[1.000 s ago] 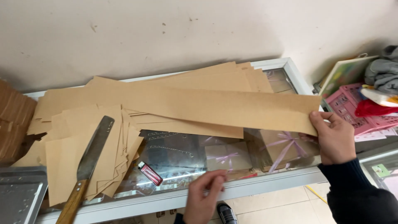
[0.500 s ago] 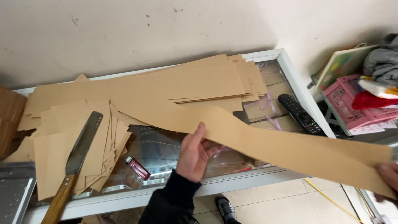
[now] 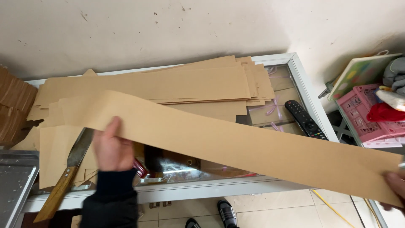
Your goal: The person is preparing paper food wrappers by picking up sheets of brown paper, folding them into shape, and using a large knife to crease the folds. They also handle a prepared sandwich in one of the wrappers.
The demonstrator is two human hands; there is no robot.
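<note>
So both hands are on one long brown paper strip (image 3: 236, 145) that runs diagonally across the scene, from the near left up over the table out to the near right edge of view. The left hand (image 3: 113, 147) sits under the strip's left part with the thumb up over the near edge, pinching the paper. The right hand (image 3: 394, 190) is mostly cut off at the right border, holding the strip's far-right end; I can't tell how its fingers are set. The strip hangs above the glass-topped table (image 3: 295, 71) rather than lying flat on it. Behind it, toward the wall, lies a stack of similar brown strips (image 3: 177, 82), fanned out a bit, with more cut brown pieces (image 3: 52, 147) piled at the left. A big knife with a wooden handle (image 3: 63, 181) lies on those pieces just left of the left hand. A small red thing peeks out right beside that hand, too hidden to name. A black remote (image 3: 304, 119) rests on the glass at the right, beyond the strip. Off the table to the right there's a pink plastic crate (image 3: 363, 116), and a metal tray (image 3: 14, 181) at the near left.
</note>
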